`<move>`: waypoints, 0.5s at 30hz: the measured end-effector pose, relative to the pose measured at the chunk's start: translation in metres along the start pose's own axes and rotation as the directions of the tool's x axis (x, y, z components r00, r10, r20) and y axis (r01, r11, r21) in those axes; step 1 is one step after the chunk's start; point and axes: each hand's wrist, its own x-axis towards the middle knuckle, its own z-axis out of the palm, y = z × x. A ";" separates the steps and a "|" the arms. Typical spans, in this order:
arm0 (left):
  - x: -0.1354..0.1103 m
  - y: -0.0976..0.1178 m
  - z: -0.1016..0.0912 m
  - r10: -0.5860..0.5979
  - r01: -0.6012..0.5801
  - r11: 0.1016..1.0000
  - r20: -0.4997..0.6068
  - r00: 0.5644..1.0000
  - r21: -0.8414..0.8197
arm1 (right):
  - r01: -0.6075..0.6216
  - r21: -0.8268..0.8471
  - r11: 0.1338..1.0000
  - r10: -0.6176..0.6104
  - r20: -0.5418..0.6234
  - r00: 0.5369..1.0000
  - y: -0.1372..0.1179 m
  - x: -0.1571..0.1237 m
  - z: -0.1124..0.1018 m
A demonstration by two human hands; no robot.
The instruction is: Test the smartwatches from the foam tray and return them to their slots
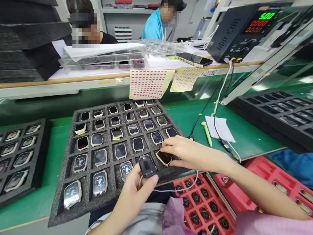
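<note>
My left hand (139,186) pinches a small black rectangular device (147,166) with a thin white cable (176,189) trailing from it, above the near edge of a grey foam tray (110,178). At the tray's near right corner, my right hand (179,150) has its fingers closed around the edges of a dark-screened smartwatch case (164,158). That case is tilted in its pocket; whether it is lifted clear I cannot tell. Other strapless watch cases fill the tray's pockets. A few near ones, such as this watch (99,182), have lit screens.
Black foam trays stand at left (36,169) and right (276,120). Red trays (221,195) with round parts lie below the bench edge. A green pen (207,133), a notepad (220,129) and cables lie right. A power supply (246,32) sits on the shelf; two people sit beyond.
</note>
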 end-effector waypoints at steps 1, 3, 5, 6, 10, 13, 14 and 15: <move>0.004 -0.001 0.002 0.011 -0.011 1.000 0.003 1.000 0.009 | -0.023 -0.024 0.999 0.023 0.002 1.000 0.002 -0.002 0.002; 0.011 -0.003 0.003 0.024 -0.025 0.999 0.020 1.000 0.034 | -0.039 -0.050 0.998 0.038 -0.015 0.999 0.005 -0.003 0.008; 0.016 -0.004 0.003 0.019 -0.023 0.998 0.060 0.998 0.063 | -0.019 -0.028 0.999 0.019 -0.030 0.999 0.010 -0.003 0.013; 0.018 -0.003 0.002 0.008 -0.015 0.997 0.086 0.996 0.076 | -0.006 -0.002 1.000 0.006 -0.028 1.000 0.013 -0.002 0.014; 0.020 0.000 -0.002 -0.065 0.052 0.994 0.141 0.988 0.096 | 0.029 0.155 0.987 -0.022 -0.044 0.999 0.022 -0.003 0.007; 0.019 0.001 -0.003 -0.088 0.072 0.991 0.148 0.985 0.115 | 0.069 0.311 0.948 -0.009 -0.189 0.982 0.014 -0.003 0.003; 0.018 0.001 -0.004 -0.086 0.068 0.990 0.149 0.985 0.126 | 0.099 0.346 0.933 -0.012 -0.244 0.970 0.008 -0.002 0.004; 0.018 0.001 -0.004 -0.082 0.062 0.989 0.149 0.985 0.137 | 0.128 0.365 0.922 -0.017 -0.291 0.956 0.001 -0.001 0.006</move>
